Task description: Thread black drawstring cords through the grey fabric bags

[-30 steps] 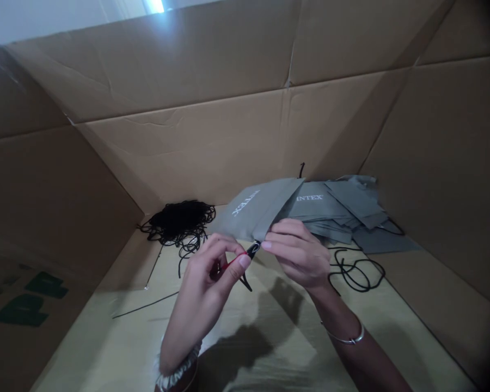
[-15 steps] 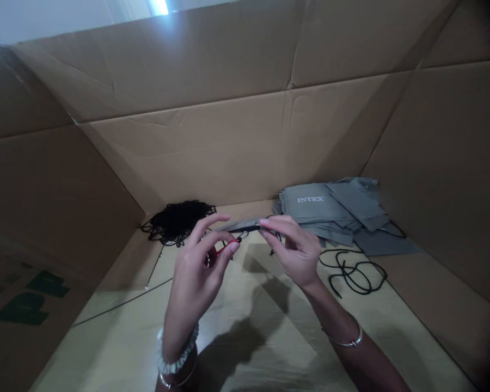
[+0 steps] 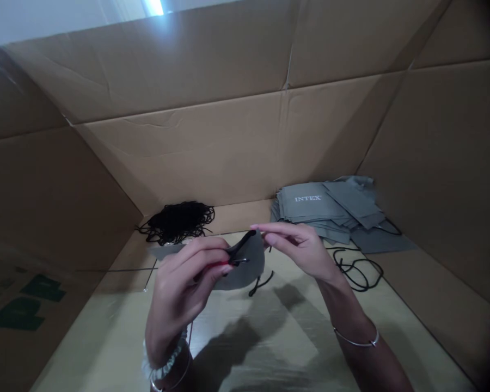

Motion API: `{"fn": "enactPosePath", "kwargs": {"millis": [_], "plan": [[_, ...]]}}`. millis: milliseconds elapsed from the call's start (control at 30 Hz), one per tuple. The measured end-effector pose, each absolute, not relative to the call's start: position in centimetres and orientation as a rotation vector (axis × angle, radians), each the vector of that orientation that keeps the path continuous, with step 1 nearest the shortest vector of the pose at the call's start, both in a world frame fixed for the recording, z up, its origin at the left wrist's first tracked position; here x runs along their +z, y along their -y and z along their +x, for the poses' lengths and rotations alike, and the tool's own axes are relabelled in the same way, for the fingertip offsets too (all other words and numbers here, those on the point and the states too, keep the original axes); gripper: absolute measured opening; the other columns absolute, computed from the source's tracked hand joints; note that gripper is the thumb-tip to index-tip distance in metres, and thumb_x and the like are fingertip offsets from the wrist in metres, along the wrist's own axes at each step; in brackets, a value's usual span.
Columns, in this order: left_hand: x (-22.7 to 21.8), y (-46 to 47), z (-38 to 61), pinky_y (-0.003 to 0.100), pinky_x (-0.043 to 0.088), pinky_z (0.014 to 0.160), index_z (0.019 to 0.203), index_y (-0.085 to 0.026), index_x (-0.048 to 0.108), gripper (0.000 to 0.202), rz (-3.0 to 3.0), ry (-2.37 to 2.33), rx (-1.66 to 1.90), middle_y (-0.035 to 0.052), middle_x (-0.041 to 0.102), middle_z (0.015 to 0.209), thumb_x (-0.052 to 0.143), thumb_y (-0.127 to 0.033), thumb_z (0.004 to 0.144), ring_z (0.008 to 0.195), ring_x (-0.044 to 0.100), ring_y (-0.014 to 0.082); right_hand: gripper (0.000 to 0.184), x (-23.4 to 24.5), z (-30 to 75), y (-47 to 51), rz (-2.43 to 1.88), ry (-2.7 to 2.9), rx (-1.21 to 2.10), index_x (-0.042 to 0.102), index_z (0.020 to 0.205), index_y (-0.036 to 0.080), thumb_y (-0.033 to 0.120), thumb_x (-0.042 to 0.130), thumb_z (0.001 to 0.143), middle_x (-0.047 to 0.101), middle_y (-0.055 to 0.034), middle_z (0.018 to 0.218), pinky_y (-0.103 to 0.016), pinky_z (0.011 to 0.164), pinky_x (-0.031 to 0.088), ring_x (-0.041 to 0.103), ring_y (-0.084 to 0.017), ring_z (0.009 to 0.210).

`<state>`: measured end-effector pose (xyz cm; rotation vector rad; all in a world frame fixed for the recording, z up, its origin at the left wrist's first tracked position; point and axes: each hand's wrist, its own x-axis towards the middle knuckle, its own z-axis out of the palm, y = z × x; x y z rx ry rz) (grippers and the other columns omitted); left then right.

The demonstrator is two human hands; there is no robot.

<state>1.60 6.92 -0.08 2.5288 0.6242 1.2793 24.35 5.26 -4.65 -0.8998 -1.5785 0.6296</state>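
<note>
The left hand (image 3: 187, 276) is pinching a thin red tool (image 3: 210, 265) against the soft grey bag (image 3: 251, 268). The right hand (image 3: 300, 247) is pinching that bag's floppy top, beside a black string (image 3: 240, 250).

Single head view looks forward and down, seemingly close, into cardboard walls (image 3: 228, 147).

I count two hands in view, the left hand (image 3: 183, 286) and the right hand (image 3: 300, 250), with one grey pouch (image 3: 247, 267) between them and one black cord end (image 3: 261, 283) dangling from it. Far right I see one stack of grey pouches (image 3: 318, 209); how many lie in it I cannot tell. One loose cord loop (image 3: 355, 269) lies near that stack, one tangle of black cords (image 3: 177, 220) sits far left, and one cardboard box (image 3: 212, 147) surrounds everything.
</note>
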Motion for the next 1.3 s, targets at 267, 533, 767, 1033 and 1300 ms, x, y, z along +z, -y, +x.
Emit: {"fn": "enactPosePath", "kwargs": {"millis": [267,533,767,1033,1300], "plan": [[-0.2,-6.3,1.1,0.024,0.049,0.072,0.087,-0.019,0.063,0.018,2.571,-0.545,1.326,0.0014,0.068,0.091,0.063,-0.002,0.084,0.082,0.066,0.0135,0.021,-4.5,24.1,-5.5,-0.565,1.504,1.264,0.074,0.107,0.019,0.018,0.062,0.090,0.073,-0.0026,0.080,-0.018,0.050,0.056,0.064,-0.008,0.055],[-0.2,-6.1,0.9,0.024,0.048,0.067,0.088,-0.019,0.064,0.016,2.601,-0.560,1.337,0.0014,0.069,0.091,0.063,-0.003,0.084,0.080,0.066,0.0138,0.011,-4.5,23.2,-5.0,-0.728,1.695,1.072,0.072,0.081,0.016,0.011,0.063,0.083,0.060,0.0037,0.058,-0.016,0.042,0.038,0.052,-0.006,0.048],[0.2,-6.3,-0.1,0.027,0.050,0.068,0.089,-0.020,0.065,0.014,2.594,-0.630,1.194,0.0052,0.061,0.112,0.064,-0.007,0.086,0.081,0.063,0.0137,0.017,-3.6,23.1,-3.8,-0.901,1.823,-0.064,0.068,0.093,0.017,0.010,0.052,0.095,0.068,-0.0029,0.077,-0.028,0.061,0.044,0.054,-0.013,0.068],[1.2,-4.5,-1.6,0.021,0.049,0.052,0.086,-0.023,0.064,0.008,2.475,-0.786,1.154,0.0059,0.057,0.103,0.062,-0.015,0.087,0.086,0.061,0.0157,0.017,-3.9,23.0,-3.4,-0.950,1.814,-0.598,0.063,0.091,0.019,0.004,0.057,0.089,0.066,-0.0023,0.071,-0.030,0.057,0.047,0.058,-0.016,0.069],[1.0,-3.0,2.3,0.018,0.046,0.051,0.081,-0.023,0.061,0.010,2.246,-0.964,1.030,0.0013,0.060,0.086,0.060,-0.023,0.091,0.073,0.061,0.0121,0.016,-3.8,22.2,-3.3,-0.895,1.818,-0.821,0.066,0.086,0.018,0.003,0.061,0.086,0.067,-0.0033,0.071,-0.029,0.061,0.050,0.059,-0.017,0.072]]}}
